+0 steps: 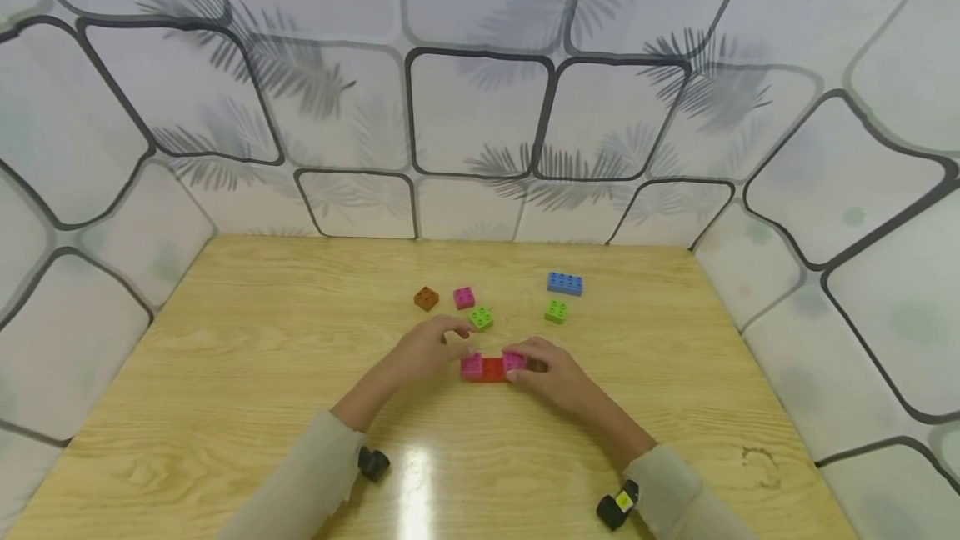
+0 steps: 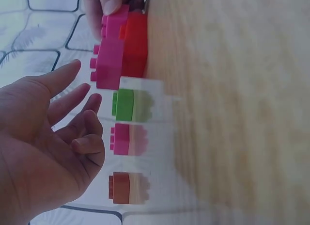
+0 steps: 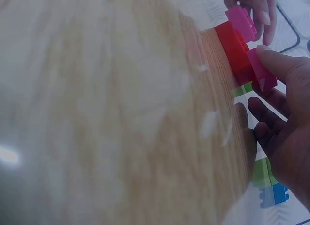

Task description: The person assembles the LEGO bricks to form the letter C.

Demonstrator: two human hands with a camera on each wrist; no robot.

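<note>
A red toy building brick lies on the table with a pink brick on each end. The left pink brick sits turned a little out of line with the red one and overhangs its side. Right beside it, my left hand hovers with fingers loosely spread and nothing between them, apart from the brick in the left wrist view. Thumb and fingers of my right hand pinch the right pink brick, which stands tilted on the other end of the red brick.
Behind the hands lie a green brick, a pink brick and a brown-orange brick. Farther right are a second green brick and a long blue brick. Patterned panels enclose the wooden table at the back and sides.
</note>
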